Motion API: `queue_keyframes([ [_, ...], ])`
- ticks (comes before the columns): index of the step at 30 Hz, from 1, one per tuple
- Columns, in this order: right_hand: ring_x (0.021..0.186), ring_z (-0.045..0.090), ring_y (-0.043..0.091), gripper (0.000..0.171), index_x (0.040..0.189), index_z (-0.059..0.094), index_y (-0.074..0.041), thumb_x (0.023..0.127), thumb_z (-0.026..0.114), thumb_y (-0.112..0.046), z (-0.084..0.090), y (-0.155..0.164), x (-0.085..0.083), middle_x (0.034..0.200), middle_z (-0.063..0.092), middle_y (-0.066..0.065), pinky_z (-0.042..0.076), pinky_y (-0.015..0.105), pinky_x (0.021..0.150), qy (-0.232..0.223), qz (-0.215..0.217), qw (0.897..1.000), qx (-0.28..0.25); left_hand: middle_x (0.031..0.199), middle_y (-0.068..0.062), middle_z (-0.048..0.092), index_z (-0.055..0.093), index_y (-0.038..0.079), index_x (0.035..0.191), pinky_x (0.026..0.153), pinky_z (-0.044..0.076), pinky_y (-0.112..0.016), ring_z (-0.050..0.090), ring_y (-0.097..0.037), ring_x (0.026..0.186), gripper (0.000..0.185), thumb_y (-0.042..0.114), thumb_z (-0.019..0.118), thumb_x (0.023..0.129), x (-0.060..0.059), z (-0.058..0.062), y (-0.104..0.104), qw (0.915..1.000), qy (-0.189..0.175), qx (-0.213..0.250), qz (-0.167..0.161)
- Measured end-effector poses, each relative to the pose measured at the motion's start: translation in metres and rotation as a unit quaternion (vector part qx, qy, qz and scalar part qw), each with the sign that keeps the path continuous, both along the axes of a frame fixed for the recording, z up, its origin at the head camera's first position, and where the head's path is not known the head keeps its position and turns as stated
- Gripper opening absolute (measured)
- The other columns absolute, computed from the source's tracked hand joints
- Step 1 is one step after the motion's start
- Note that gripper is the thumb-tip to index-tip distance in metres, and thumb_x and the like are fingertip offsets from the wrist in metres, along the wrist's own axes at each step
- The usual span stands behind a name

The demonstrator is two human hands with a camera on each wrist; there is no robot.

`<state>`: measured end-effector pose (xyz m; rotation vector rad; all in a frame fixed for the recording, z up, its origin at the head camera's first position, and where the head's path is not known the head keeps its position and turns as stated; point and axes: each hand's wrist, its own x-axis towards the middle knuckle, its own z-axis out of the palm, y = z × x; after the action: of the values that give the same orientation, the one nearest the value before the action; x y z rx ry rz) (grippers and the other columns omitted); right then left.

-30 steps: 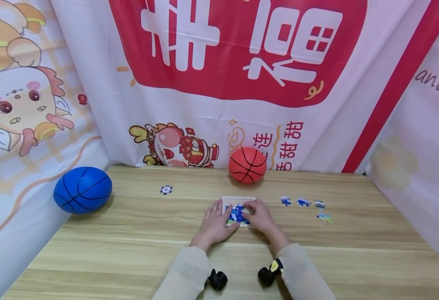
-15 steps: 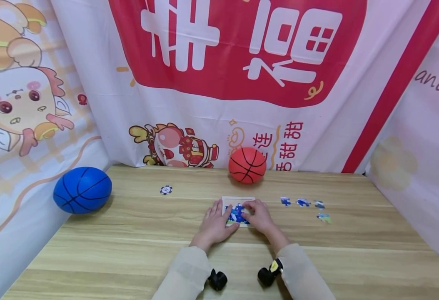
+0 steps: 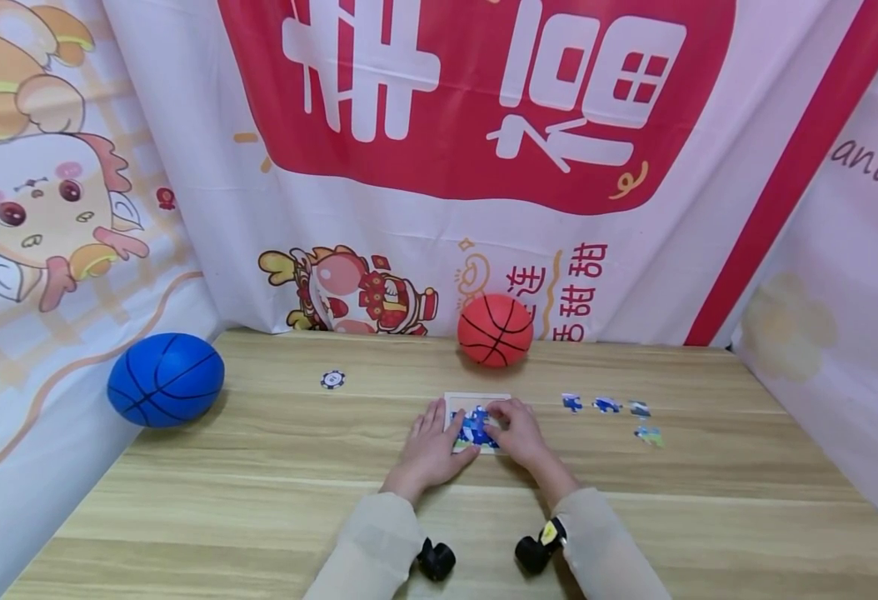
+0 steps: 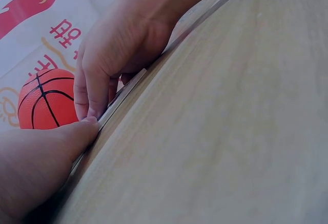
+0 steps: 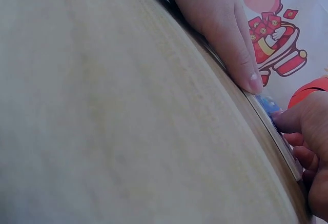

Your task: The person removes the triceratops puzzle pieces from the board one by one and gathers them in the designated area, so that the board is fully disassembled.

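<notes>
A small framed jigsaw puzzle (image 3: 476,400) lies on the table between both hands, its lower part filled with blue and green pieces and its upper part showing bare backing. My left hand (image 3: 430,446) rests flat along its left side, fingers straight, thumb at the near edge. At the right side my right hand (image 3: 520,432) bends over the puzzle, thumb and forefinger pinching a puzzle piece that they mostly hide. Seen from the right wrist, the right hand (image 5: 310,137) has its thumb on the blue picture and its other fingers curled by the frame edge.
Several loose puzzle pieces (image 3: 607,405) lie to the right of the frame. Behind it a red ball (image 3: 495,331) with black lines stands near the back cloth. A blue ball (image 3: 166,380) sits at the left table edge, and a round black-and-white chip (image 3: 332,380) lies at back left.
</notes>
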<state>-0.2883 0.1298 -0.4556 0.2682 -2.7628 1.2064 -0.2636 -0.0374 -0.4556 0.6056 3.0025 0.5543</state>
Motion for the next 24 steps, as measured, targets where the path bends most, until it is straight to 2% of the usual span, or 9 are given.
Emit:
queue_keyframes([
  [7,0.075,0.044,0.019,0.021,0.094,0.058,-0.004,0.074,0.064,0.000,-0.0011,0.0008,0.0004,0.079,0.052,0.003,0.039,0.032,0.068,0.007,0.019,0.998,-0.055,0.141,-0.019,0.005,0.027,0.013,0.136,0.100,0.004,-0.044,0.000,-0.029,0.128,0.068,0.056,0.036,0.084,0.0006,0.0010,-0.0009,0.9999,-0.009,0.006,0.000],
  [10,0.076,0.046,0.019,0.025,0.098,0.057,-0.006,0.075,0.062,0.002,0.0016,0.0009,0.0011,0.080,0.054,0.002,0.040,0.033,0.071,-0.018,0.017,0.997,-0.073,0.141,-0.019,0.005,0.027,0.013,0.136,0.100,0.004,-0.044,0.000,-0.029,0.128,0.068,0.056,0.036,0.084,0.0003,0.0009,-0.0009,0.9999,-0.009,0.007,0.001],
  [16,0.077,0.046,0.019,0.030,0.105,0.055,-0.008,0.077,0.060,0.003,0.0047,0.0009,0.0021,0.080,0.054,0.001,0.041,0.033,0.072,-0.059,0.004,0.996,-0.069,0.141,-0.019,0.005,0.028,0.014,0.136,0.100,0.004,-0.044,0.000,-0.029,0.128,0.067,0.056,0.036,0.084,0.0009,0.0021,-0.0010,0.9999,-0.008,0.006,0.004],
  [24,0.075,0.048,0.017,0.027,0.105,0.058,-0.008,0.079,0.061,-0.003,0.0026,0.0015,0.0001,0.079,0.054,0.001,0.043,0.030,0.068,-0.048,-0.005,0.996,-0.078,0.141,-0.019,0.004,0.027,0.014,0.136,0.100,0.004,-0.044,0.000,-0.029,0.128,0.068,0.056,0.036,0.084,0.0006,0.0011,-0.0013,1.0000,-0.009,0.001,0.002],
])
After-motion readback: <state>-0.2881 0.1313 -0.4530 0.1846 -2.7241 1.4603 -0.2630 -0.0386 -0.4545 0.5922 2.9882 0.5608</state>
